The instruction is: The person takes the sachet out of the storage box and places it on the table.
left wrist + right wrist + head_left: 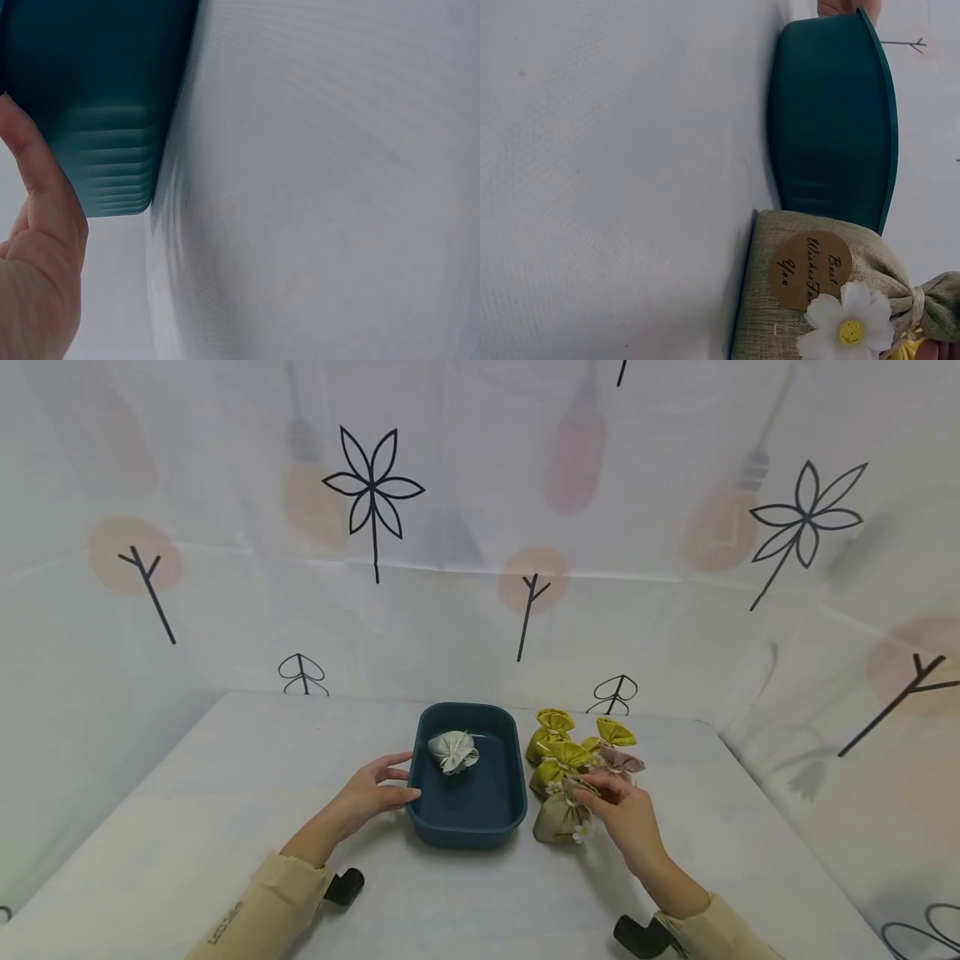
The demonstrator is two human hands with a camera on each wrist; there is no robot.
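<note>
A dark teal tray (pixel 465 837) sits mid-table with a white tied pouch (pixel 453 750) inside it. My left hand (pixel 401 777) rests with straight fingers against the tray's left side. In the left wrist view, the thumb (pixel 41 187) lies along the tray's outer wall (pixel 97 97). My right hand (pixel 603 789) pinches the tied neck of a khaki pouch (pixel 557 820) just right of the tray. In the right wrist view this pouch (pixel 810 315) bears a round brown label and a white daisy, leaning against the tray (pixel 825 120).
Behind the khaki pouch stand three yellow-green pouches (pixel 551 731) and a pink one (pixel 621 763) in a tight cluster. White cloth covers the table (pixel 225 793), and printed white curtains close it in at the back and sides.
</note>
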